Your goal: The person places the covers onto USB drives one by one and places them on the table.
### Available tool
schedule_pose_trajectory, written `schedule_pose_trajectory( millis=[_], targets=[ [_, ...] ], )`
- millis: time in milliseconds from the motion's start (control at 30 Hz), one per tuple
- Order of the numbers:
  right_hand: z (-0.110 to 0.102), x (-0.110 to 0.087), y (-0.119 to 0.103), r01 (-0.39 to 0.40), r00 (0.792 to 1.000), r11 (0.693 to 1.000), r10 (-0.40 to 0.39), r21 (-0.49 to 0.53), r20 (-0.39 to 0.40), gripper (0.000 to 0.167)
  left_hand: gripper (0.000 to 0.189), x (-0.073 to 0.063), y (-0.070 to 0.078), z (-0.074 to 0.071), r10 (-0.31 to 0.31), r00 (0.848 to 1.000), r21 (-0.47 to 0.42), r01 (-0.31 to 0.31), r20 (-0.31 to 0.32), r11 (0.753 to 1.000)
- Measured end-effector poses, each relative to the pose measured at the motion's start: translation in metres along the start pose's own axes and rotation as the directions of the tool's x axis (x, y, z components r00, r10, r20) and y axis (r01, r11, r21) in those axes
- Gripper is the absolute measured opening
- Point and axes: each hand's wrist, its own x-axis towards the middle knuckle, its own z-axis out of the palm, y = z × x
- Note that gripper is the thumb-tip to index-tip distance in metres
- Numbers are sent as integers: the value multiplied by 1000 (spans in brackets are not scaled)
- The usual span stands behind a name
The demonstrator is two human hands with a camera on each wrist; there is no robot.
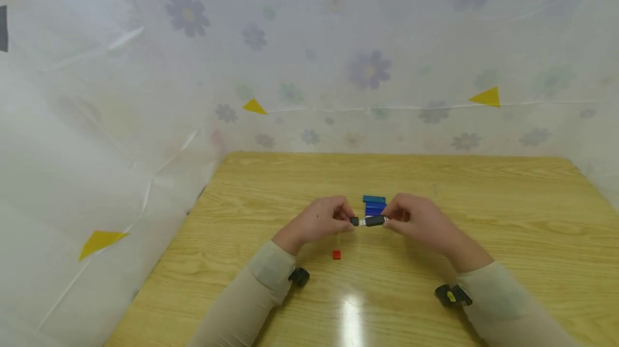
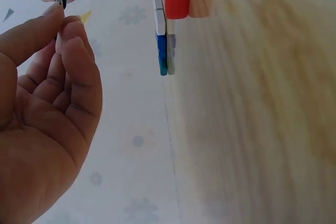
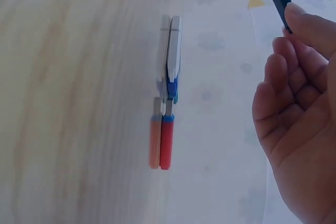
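My left hand [image 1: 323,221] pinches a small black cap [image 1: 355,221] between thumb and fingers. Opposite it, the right hand [image 1: 423,226] holds a black USB stick [image 1: 374,221] by its far end. The stick's bare metal plug [image 1: 362,222] faces the cap, with a narrow gap between them in the head view. In the left wrist view the left hand [image 2: 55,93] mostly hides the cap. Thumb and fingertip of the right hand [image 3: 304,98] hold the black stick [image 3: 280,1] in the right wrist view.
Behind the hands lie a teal stick [image 1: 374,199], a blue stick [image 1: 375,208] and a white one [image 3: 174,51], close together. A red USB stick [image 3: 166,142] shows in the right wrist view. A small red piece [image 1: 336,254] lies nearer on the wooden table [image 1: 271,293].
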Motion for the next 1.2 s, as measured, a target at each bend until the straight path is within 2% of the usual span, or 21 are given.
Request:
schedule_pose_trajectory(
  millis=[267,400,633,767,933,1200],
  targets=[
    [3,1,-5,12,1000,1000,-12,6,-5,12,13,-1,2,3,40,999,-95,-38,22,995],
    [6,1,-8,12,1000,999,-13,33,9,13,14,-2,4,4,51,999,-115,-49,14,992],
    [13,2,-12,20,1000,1000,-20,13,-16,14,11,-4,10,2,66,997,-117,-71,-47,991],
    [11,2,-12,-8,999,1000,9,8,-47,13,11,-3,12,1,60,998,-123,-64,-37,990],
    [9,2,-10,10,997,1000,-11,-5,-81,13,12,-2,13,1,45,998,-112,-49,-42,992],
    [8,3,-6,27,998,999,-29,-29,-58,10,16,-1,11,1,22,998,-99,-28,-60,995]
  ],
)
